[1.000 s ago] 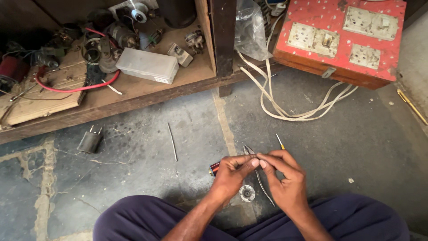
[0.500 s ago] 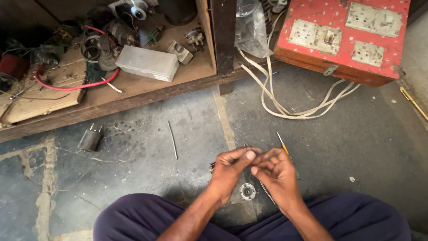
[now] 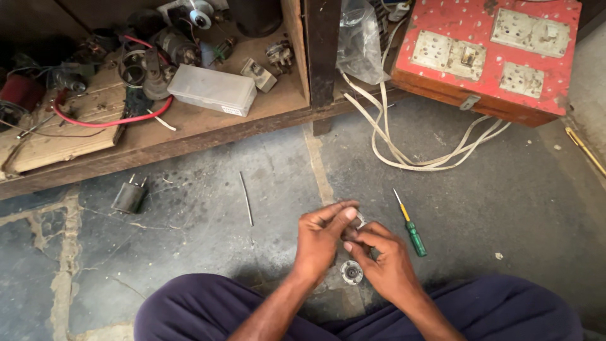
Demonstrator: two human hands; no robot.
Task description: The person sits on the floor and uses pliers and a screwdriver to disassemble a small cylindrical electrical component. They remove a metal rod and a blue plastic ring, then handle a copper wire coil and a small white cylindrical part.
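Floor [image 3: 208, 252] of grey concrete, cracked and patched, fills most of the frame. Wooden shelf [image 3: 189, 129] runs across the upper left, loaded with clutter: motor parts, a red wire loop [image 3: 107, 120] and a translucent plastic box [image 3: 213, 89]. Red wooden switchboard [image 3: 489, 53] sits at upper right, with pale socket plates on its face. White cable [image 3: 410, 155] loops on the floor below it, between board and shelf post. Clear plastic bag [image 3: 358, 38] hangs at top centre beside the post.

Person's legs in dark blue trousers [image 3: 189, 312] span the bottom edge.

Left hand [image 3: 322, 243] and right hand [image 3: 388, 262] meet at lower centre, fingertips touching each other. Both are pinched together on a small metal part [image 3: 360, 221], only a sliver of it visible above the fingers; its kind cannot be told. Left thumb and forefinger close on it from the left, right fingers curl in from the right.

Smaller items on the floor:
- Green-handled screwdriver [image 3: 410, 227] with yellow shaft collar, just right of the right hand, tip toward upper left.
- Small dark cylindrical component [image 3: 129, 197] with two prongs, middle left, near the shelf edge.
- Thin metal rod [image 3: 246, 199], left of the hands, lying apart from them.
- Round metal piece [image 3: 351, 272] directly below the joined hands, resting on the floor between the knees.
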